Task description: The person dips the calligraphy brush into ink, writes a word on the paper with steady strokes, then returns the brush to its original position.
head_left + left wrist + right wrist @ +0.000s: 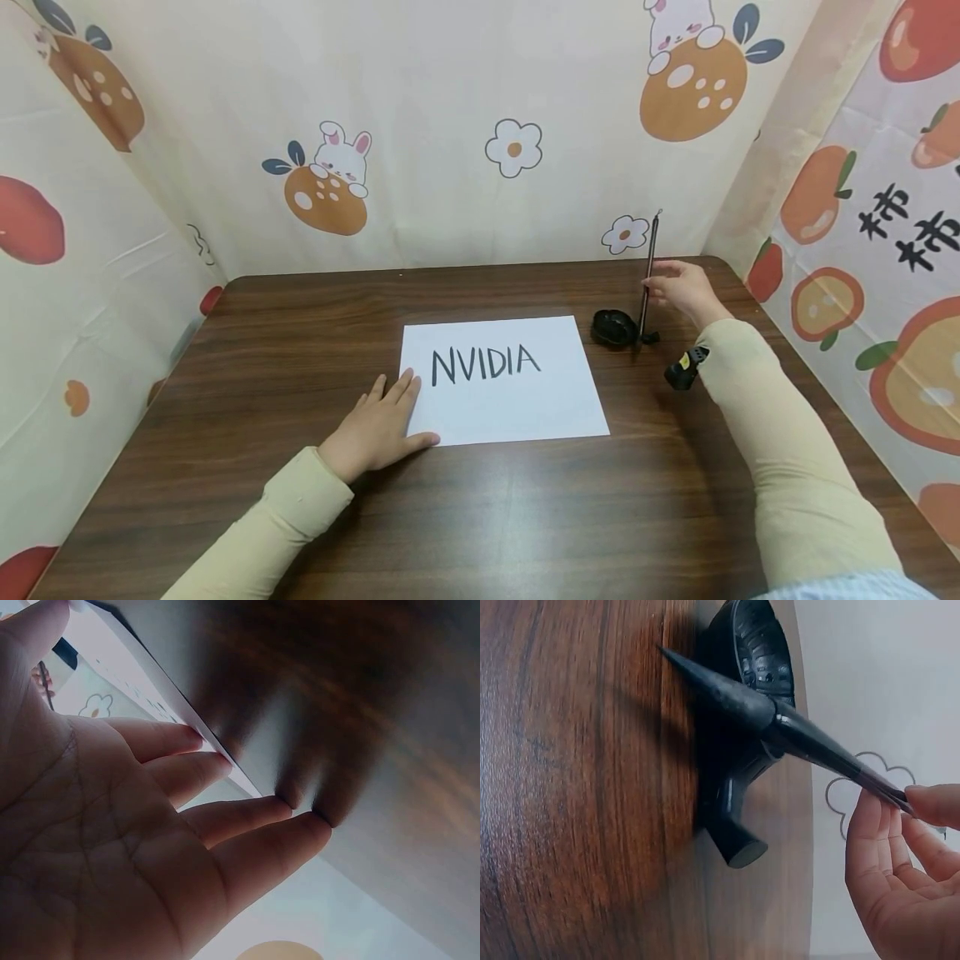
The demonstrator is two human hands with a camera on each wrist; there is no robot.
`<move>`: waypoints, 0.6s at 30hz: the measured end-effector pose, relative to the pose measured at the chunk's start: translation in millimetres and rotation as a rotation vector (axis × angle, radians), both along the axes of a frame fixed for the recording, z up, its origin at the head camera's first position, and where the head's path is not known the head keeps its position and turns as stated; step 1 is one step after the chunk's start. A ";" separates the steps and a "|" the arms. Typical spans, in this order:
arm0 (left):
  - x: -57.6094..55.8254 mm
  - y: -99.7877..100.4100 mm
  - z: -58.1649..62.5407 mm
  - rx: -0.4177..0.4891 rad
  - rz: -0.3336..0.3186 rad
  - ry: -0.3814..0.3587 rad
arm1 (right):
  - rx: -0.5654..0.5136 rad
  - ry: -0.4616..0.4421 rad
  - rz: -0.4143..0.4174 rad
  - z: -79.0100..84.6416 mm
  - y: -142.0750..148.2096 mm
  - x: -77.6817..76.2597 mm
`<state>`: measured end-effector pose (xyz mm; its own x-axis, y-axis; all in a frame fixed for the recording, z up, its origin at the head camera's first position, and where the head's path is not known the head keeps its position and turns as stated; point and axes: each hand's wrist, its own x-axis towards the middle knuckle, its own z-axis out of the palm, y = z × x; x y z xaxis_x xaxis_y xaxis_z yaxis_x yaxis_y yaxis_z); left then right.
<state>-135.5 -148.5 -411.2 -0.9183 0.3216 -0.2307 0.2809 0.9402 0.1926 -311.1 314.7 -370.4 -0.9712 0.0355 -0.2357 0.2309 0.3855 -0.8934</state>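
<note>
My right hand (681,289) pinches the dark handle of a writing brush (650,258) between thumb and fingertips. In the right wrist view the brush's black pointed tip (712,686) angles down past a black ink dish (761,645), whose stubby stem (739,844) sticks out below it. The dish stands just right of a white sheet of paper (502,417) that bears the hand-written letters NVIDIA (486,364) in black. With fingers spread, my left hand (378,427) rests at the sheet's left edge, thumb on its lower corner; the left wrist view shows its fingertips touching the tabletop.
A brown wood-grain table (480,517) carries everything. Pale curtains printed with rabbits, flowers and fruit stand along its back and both sides. A small black device (686,368) with a yellow mark sits at the right wrist.
</note>
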 end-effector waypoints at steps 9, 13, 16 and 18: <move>-0.7 -1.1 -0.3 -0.006 -0.006 0.004 | 0.034 -0.043 -0.019 -7.2 3.5 -1.3; -1.0 -1.6 -0.4 -0.006 -0.005 0.000 | 0.035 -0.075 -0.016 -11.4 4.5 -2.8; -0.7 -1.9 -0.3 -0.004 -0.004 -0.003 | 0.020 -0.092 -0.022 -14.9 5.7 -3.7; -0.3 -2.1 -0.4 -0.001 -0.004 -0.001 | 0.018 -0.101 -0.018 -17.5 6.2 -3.6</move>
<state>-135.8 -150.6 -411.6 -0.9167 0.3251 -0.2324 0.2845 0.9393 0.1918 -314.7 320.9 -387.9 -0.9416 0.0581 -0.3316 0.3267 0.3965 -0.8580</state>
